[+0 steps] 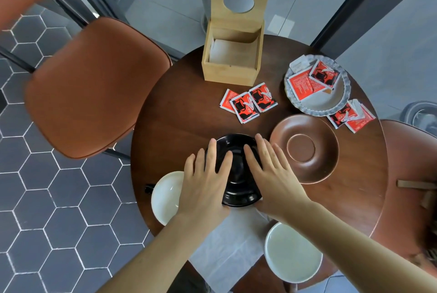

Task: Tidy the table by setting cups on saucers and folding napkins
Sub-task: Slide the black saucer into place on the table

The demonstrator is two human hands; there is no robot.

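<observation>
Nothing really readable here. Red sachets (249, 104) around 12 o'clock on the table (179, 112), printed with a black cup graphic and a white swoosh, tiny lettering too blurry to make out. Same deal with the sachets on the scalloped plate (340, 101) at 2 o'clock: one packet back (301, 85) covered in fine white print, totally illegible. No brand or number legible anywhere else.

Left hand (205, 182) and right hand (272, 174) flat on black saucer (236, 148), white napkin (227, 243) beneath, round wooden table (179, 122)
</observation>
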